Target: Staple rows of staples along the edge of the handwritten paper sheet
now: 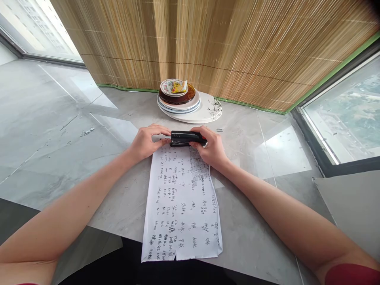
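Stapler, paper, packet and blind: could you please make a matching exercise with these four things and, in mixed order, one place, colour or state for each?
1. Stapler
2. Paper
3. Yellow packet
4. Blind

A. On the small flowered plate
B. Green along its lower edge
C. In the right hand
D. Covered with handwriting

Pairs: 1-C, 2-D, 3-A, 4-B

At centre, the stapler (184,135) looks of glossy plastic; below, the paper (182,198) is matt. The counter (123,202) is smooth, shiny; at top, the blind (208,43) looks rough, wooden.
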Action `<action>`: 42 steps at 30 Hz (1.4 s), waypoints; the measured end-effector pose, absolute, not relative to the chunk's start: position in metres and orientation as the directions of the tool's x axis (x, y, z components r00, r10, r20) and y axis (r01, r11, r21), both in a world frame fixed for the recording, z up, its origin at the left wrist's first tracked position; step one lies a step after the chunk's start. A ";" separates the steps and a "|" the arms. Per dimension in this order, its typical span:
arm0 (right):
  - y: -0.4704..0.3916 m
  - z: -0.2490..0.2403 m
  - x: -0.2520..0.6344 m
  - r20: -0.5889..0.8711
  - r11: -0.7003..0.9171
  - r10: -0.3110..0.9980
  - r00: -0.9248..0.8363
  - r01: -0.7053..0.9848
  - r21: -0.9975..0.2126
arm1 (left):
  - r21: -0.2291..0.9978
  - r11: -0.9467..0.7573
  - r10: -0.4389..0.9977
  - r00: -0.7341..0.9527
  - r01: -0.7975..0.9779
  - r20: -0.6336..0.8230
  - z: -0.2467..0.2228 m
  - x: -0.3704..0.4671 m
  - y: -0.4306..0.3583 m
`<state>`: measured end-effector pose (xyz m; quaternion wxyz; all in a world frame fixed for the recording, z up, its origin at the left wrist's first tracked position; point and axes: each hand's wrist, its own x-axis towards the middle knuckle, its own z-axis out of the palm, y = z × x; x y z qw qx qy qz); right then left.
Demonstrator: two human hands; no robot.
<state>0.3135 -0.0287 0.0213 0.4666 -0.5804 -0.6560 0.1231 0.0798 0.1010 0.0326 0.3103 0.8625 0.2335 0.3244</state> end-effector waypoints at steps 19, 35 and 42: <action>-0.031 0.026 0.314 0.422 0.241 0.896 0.137 0.648 -0.723 | 0.742 -0.648 0.621 0.683 0.170 0.386 0.038 0.079 0.094; -0.030 0.026 0.319 0.419 0.248 0.889 0.187 0.572 -0.782 | 0.747 -0.643 0.636 0.662 0.170 0.397 0.035 0.076 0.098; -0.029 0.019 0.329 0.447 0.301 0.861 0.243 0.465 -0.833 | 0.749 -0.639 0.674 0.596 0.174 0.437 0.037 0.075 0.100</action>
